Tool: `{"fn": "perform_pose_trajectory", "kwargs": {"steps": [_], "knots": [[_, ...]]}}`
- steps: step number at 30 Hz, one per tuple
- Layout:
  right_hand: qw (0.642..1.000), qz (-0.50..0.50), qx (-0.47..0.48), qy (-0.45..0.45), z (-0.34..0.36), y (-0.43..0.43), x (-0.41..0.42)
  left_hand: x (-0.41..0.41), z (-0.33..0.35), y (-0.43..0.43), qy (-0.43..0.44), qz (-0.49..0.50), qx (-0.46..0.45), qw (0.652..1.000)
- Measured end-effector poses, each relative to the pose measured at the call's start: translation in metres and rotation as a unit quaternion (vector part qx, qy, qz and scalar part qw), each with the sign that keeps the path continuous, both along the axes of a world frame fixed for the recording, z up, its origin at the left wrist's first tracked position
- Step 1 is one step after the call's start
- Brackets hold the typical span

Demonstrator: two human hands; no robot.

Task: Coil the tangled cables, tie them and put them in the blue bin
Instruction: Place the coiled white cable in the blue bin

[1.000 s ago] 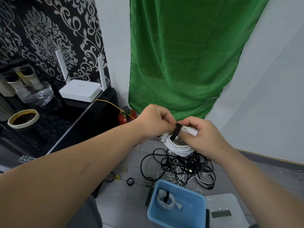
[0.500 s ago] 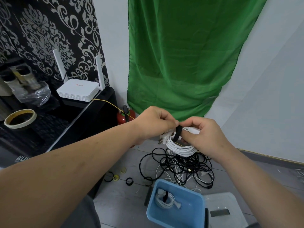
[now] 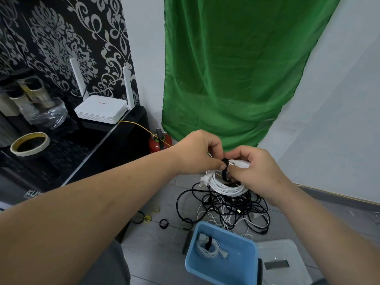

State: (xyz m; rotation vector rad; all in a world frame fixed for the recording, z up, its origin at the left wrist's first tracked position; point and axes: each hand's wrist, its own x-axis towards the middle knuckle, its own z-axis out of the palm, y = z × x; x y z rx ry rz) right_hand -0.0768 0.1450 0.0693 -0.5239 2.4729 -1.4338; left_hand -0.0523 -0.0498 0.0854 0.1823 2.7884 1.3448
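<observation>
Cables (image 3: 230,208): loose black + white tangle on the grey floor, lower centre, just above the blue bin (image 3: 238,264) in frame. Can't tell whether the strands touch its far rim.

Green cloth (image 3: 236,68) hangs over the upper centre; its hem ends above the hands, w/ white wall to the right. Black cabinet (image 3: 115,145) fills the mid left, and its front edge runs diagonally down-left from the corner nr the cloth. Bare floor lies btwn that edge and the bin. More floor right of the tangle runs to the skirting.

The bin sits at bottom centre w/ one tied white coil (image 3: 207,246) inside, left part. A clear lid (image 3: 287,256) lies beside it, lower right.

Router (image 3: 100,109) is on the cabinet, upper left, two antennas up.

Right hand (image 3: 257,171), centre of frame, has fingers curled round the white cable coil (image 3: 228,187), held in the air above the tangle. Left hand (image 3: 197,153) pinches the black strap (image 3: 225,171) btwn thumb + forefinger at the coil's top.

Tape roll (image 3: 29,144) lies flat, far left. Small rings (image 3: 163,224) lie on the open floor.

Writing: "KU" on the cabinet front, rest cut off by the forearm. The router's red logo is too small to read.
</observation>
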Motion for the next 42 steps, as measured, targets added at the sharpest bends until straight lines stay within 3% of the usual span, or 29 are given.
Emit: {"fn": "perform_pose_trajectory", "kwargs": {"steps": [7,15,21,27,34,37,42], "knots": [[0.987,-0.026,-0.106,-0.122,-0.001,-0.002,-0.001,0.001,-0.003,0.005,0.074,-0.012,-0.043,0.996],[0.982,-0.036,-0.113,-0.146,-0.006,-0.006,0.000,0.000,-0.010,0.010,0.106,-0.030,-0.119,0.987],[0.933,-0.132,-0.189,-0.277,-0.006,-0.007,-0.009,-0.001,-0.010,0.011,0.156,-0.036,-0.132,0.978],[0.892,-0.088,-0.210,-0.389,-0.001,0.003,-0.012,0.000,-0.010,0.016,0.181,-0.043,-0.104,0.977],[0.885,-0.042,-0.226,-0.404,0.002,0.013,-0.016,0.000,-0.011,0.016,0.168,-0.051,-0.094,0.980],[0.905,-0.038,-0.213,-0.365,-0.003,0.013,-0.016,0.002,-0.011,0.019,0.163,-0.052,-0.096,0.981],[0.943,-0.129,-0.174,-0.253,-0.010,0.008,-0.016,0.002,-0.011,0.021,0.142,-0.043,-0.079,0.986]]}}
